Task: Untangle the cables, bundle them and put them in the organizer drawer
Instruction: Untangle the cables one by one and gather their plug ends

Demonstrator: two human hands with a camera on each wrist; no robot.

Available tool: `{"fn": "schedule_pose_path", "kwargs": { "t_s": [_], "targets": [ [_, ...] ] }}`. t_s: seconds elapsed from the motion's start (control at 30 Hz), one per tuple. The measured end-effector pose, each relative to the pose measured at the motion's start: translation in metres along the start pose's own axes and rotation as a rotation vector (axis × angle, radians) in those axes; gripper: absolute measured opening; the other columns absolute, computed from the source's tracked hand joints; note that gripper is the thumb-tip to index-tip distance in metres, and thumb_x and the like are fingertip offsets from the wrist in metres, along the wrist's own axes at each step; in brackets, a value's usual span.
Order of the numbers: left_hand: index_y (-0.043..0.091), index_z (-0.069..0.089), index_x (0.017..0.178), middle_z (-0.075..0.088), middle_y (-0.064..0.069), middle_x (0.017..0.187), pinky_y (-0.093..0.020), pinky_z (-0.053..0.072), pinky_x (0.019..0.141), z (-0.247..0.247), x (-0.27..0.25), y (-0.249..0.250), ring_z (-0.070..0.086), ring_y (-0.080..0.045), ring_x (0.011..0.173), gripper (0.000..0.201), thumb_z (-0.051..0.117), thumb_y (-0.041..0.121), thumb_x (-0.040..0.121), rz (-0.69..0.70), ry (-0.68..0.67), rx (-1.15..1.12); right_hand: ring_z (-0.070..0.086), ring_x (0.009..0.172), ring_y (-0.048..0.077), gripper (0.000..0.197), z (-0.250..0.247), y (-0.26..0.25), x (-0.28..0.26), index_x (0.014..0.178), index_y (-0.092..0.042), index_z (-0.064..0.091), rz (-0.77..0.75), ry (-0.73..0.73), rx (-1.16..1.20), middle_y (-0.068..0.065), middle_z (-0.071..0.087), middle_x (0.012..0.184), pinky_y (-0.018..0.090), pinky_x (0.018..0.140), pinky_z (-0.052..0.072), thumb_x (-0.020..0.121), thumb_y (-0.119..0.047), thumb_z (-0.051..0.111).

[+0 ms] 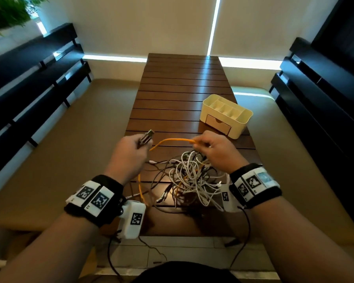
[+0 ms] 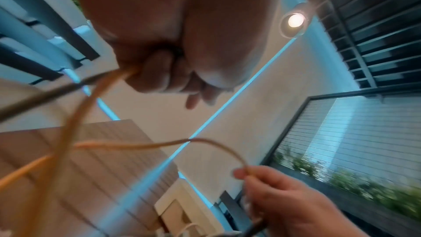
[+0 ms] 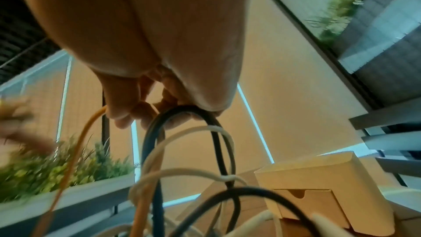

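Fingers of my left hand curl round thin orange cable plus grey metal plug; right hand pinches same cable further along. Light, limp, springy: grip near ends. Tangle of white and black cables frame centre, on slatted brown wooden table. Cream plastic organizer with drawer upper right; pale blinds beyond.

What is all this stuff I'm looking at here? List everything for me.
orange cable: one, orange, stretched between both hands, trailing into the tangle
cable tangle: count unclear, white and dark cables, near end of the table
connector: one, grey metal, in the left hand
organizer: one, cream, right side of the table, drawer shut
table: one, dark brown slats, centre
plant: one, green, far left
wrist bands: two, black with white coded tags, on the wrists
left hand: grips the connector
right hand: pinches the orange cable
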State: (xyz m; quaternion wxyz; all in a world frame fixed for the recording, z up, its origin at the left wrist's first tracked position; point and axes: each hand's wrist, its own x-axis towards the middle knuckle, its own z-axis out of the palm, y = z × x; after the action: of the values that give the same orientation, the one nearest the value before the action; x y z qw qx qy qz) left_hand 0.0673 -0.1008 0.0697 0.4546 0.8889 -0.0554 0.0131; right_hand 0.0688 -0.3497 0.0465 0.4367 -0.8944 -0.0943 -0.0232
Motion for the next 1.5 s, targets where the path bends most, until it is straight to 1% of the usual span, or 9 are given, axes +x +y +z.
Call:
{"fn": "schedule_pose_path", "kwargs": {
  "t_s": [0.1, 0.23, 0.43, 0.67, 0.87, 1.03, 1.2, 1.3, 1.5],
  "targets": [
    [0.034, 0.065, 0.120, 0.059, 0.014, 0.076, -0.027, 0.040, 0.057, 0.011, -0.001, 0.018, 0.050, -0.004, 0.061, 0.023, 0.055, 0.026, 0.101, 0.175, -0.101, 0.007, 0.053, 0.080, 0.009, 0.018, 0.020, 0.001, 0.003, 0.109, -0.024, 0.074, -0.061, -0.036, -0.043, -0.008, 0.055, 0.086, 0.032, 0.076, 0.050, 0.095, -0.020, 0.065],
    [0.029, 0.061, 0.091, 0.062, 0.008, 0.078, -0.030, 0.046, 0.061, 0.030, 0.006, 0.027, 0.059, -0.015, 0.071, 0.016, 0.050, 0.029, 0.102, 0.181, -0.294, 0.328, 0.049, 0.076, 0.003, 0.013, 0.026, -0.005, 0.007, 0.103, -0.025, 0.073, -0.130, -0.005, -0.069, -0.012, 0.052, 0.083, 0.018, 0.069, 0.038, 0.094, -0.019, 0.066],
    [0.022, 0.062, 0.084, 0.063, 0.001, 0.076, -0.034, 0.044, 0.058, 0.030, 0.020, 0.025, 0.057, -0.018, 0.067, 0.019, 0.050, 0.018, 0.098, 0.204, -0.081, 0.294, 0.050, 0.089, 0.001, 0.017, 0.039, 0.014, -0.003, 0.108, -0.024, 0.064, -0.037, 0.035, -0.136, -0.019, 0.047, 0.096, 0.026, 0.083, 0.047, 0.092, -0.029, 0.069],
    [0.021, 0.061, 0.081, 0.052, -0.001, 0.066, -0.028, 0.034, 0.047, -0.003, 0.036, 0.037, 0.037, -0.005, 0.045, 0.025, 0.049, 0.021, 0.103, 0.169, 0.216, -0.209, 0.051, 0.076, 0.011, 0.017, 0.051, 0.051, -0.020, 0.080, -0.017, 0.061, -0.174, 0.231, -0.251, -0.010, 0.054, 0.084, 0.031, 0.072, 0.042, 0.092, -0.027, 0.063],
    [0.024, 0.059, 0.078, 0.040, 0.004, 0.057, -0.019, 0.029, 0.041, -0.051, 0.045, 0.054, 0.035, -0.004, 0.042, 0.030, 0.047, 0.032, 0.105, 0.189, 0.243, -0.194, 0.056, 0.103, 0.020, 0.008, 0.037, 0.114, -0.038, 0.085, -0.024, 0.064, 0.230, -0.044, -0.539, -0.014, 0.050, 0.092, 0.032, 0.081, 0.023, 0.089, -0.029, 0.068],
    [0.013, 0.064, 0.083, 0.041, 0.004, 0.054, -0.018, 0.026, 0.040, -0.028, 0.034, 0.048, 0.033, -0.003, 0.039, 0.030, 0.048, 0.027, 0.105, 0.170, 0.089, -0.075, 0.052, 0.106, 0.012, 0.018, 0.017, 0.052, -0.017, 0.100, -0.038, 0.056, 0.085, 0.156, -0.189, -0.015, 0.048, 0.109, 0.049, 0.101, 0.044, 0.084, -0.045, 0.062],
    [0.016, 0.065, 0.080, 0.041, 0.008, 0.051, -0.016, 0.026, 0.040, -0.011, 0.025, 0.040, 0.033, -0.004, 0.038, 0.029, 0.053, 0.029, 0.102, 0.169, -0.038, -0.030, 0.047, 0.123, 0.003, 0.037, 0.010, -0.030, 0.005, 0.129, -0.028, 0.054, -0.186, 0.222, 0.022, -0.012, 0.052, 0.128, 0.026, 0.109, 0.039, 0.094, -0.026, 0.067],
    [0.014, 0.068, 0.081, 0.043, 0.011, 0.050, -0.018, 0.026, 0.043, -0.014, 0.020, 0.040, 0.035, -0.005, 0.041, 0.028, 0.055, 0.028, 0.101, 0.225, -0.053, -0.021, 0.053, 0.109, -0.009, 0.030, 0.015, -0.050, 0.015, 0.130, -0.022, 0.057, -0.128, 0.041, 0.078, -0.013, 0.062, 0.119, 0.007, 0.093, 0.037, 0.100, -0.028, 0.057],
    [0.016, 0.071, 0.084, 0.050, 0.008, 0.057, -0.027, 0.034, 0.053, -0.023, 0.012, 0.019, 0.039, -0.009, 0.051, 0.021, 0.058, 0.023, 0.099, 0.174, -0.105, 0.066, 0.056, 0.068, 0.023, 0.011, 0.020, -0.050, 0.011, 0.096, -0.015, 0.066, -0.105, 0.087, 0.168, -0.003, 0.058, 0.074, 0.036, 0.066, 0.048, 0.100, -0.022, 0.058]
  ]
}}
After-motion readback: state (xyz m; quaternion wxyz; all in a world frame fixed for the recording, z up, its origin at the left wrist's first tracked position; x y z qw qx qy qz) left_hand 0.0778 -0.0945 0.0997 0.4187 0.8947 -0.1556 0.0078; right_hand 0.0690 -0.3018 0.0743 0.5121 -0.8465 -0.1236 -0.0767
